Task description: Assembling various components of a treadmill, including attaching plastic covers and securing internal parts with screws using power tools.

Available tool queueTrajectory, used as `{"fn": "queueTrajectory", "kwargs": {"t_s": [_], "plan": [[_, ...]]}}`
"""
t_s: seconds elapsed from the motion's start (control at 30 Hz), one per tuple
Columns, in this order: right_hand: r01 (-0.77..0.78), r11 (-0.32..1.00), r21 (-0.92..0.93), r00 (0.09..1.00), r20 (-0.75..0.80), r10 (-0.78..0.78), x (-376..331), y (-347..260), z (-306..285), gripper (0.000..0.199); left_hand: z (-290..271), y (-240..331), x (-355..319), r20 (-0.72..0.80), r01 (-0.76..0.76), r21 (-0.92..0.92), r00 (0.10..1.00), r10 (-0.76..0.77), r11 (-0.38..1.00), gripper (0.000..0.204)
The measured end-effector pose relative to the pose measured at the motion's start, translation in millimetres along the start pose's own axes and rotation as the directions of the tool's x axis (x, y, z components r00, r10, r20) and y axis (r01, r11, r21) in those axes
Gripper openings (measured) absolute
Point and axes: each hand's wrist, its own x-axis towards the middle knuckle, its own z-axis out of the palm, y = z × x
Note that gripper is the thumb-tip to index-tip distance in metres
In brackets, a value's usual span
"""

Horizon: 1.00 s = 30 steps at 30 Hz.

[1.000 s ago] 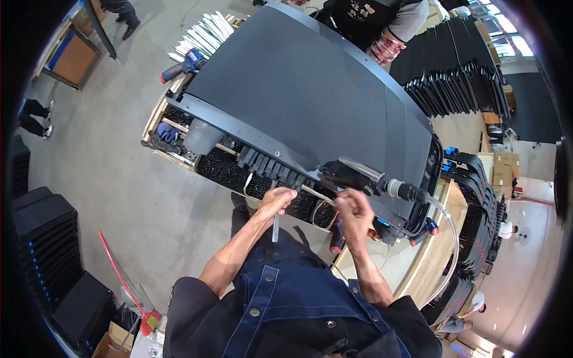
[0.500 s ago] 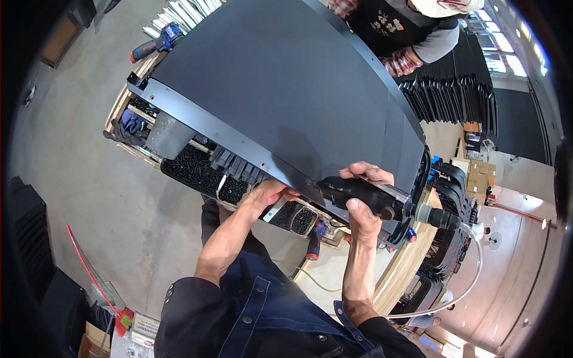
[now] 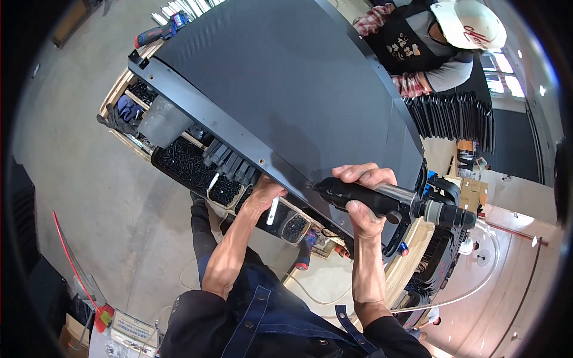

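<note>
My right hand (image 3: 365,200) is wrapped around a black and silver air screwdriver (image 3: 382,200), its tip against the grey metal rail (image 3: 224,128) along the near edge of a large black panel (image 3: 280,77). A clear hose runs from the tool's rear. Close by on the left, my left hand (image 3: 268,192) is curled at the rail's underside, its fingertips partly hidden. Beside those fingers a pale flat metal strip (image 3: 273,211) with small holes hangs down; whether they grip it is unclear.
Below the rail stand bins of black screws (image 3: 179,161), a grey container (image 3: 164,122) and a cordless driver (image 3: 305,250). Another cordless driver (image 3: 161,30) rests at the far left. Across the panel stands a person in a cap (image 3: 468,24). Stacked black panels (image 3: 456,122) are behind.
The pale strip now hangs more steeply beside my left hand. My right hand keeps the screwdriver at the same spot on the rail. The person opposite appears further into view.
</note>
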Motion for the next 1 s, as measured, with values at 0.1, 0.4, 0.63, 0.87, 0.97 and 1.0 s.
{"fn": "queueTrajectory", "kwargs": {"t_s": [0.1, 0.4, 0.63, 0.87, 0.97, 1.0], "plan": [[-0.043, 0.999, 0.008, 0.993, -0.106, 0.044, -3.4, 0.0, 10.3, 0.042, -6.5, -9.0, 0.9, 0.009, -0.016, -0.055, 1.000, 0.017, 0.998, 0.015], [-0.008, 0.998, -0.066, 0.995, -0.096, 0.002, -8.2, 4.9, 8.5, 0.043, -9.2, -15.7, 2.5, 0.061, -0.096, -0.005, 0.993, 0.096, 0.995, 0.022], [-0.096, 0.993, -0.074, 0.977, -0.200, 0.080, -5.8, -3.1, 16.5, 0.065, -15.4, -10.5, -0.6, 0.058, -0.059, 0.137, 0.997, 0.051, 0.989, 0.030], [-0.067, 0.992, -0.104, 0.884, -0.468, 0.010, -15.8, -3.0, 28.5, 0.072, -22.1, -28.3, -28.2, -0.085, 0.044, 0.134, 0.996, -0.033, 0.990, 0.018], [-0.180, 0.942, -0.283, 0.694, -0.715, -0.082, -5.4, -6.5, 61.2, 0.048, 7.5, 5.3, -55.1, -0.255, 0.124, 0.557, 0.967, 0.027, 0.821, 0.021], [-0.114, 0.941, -0.318, 0.827, -0.556, -0.088, -7.0, -8.6, 58.5, 0.047, -2.0, 6.2, -59.8, -0.339, 0.185, 0.723, 0.934, 0.109, 0.666, 0.023]]}}
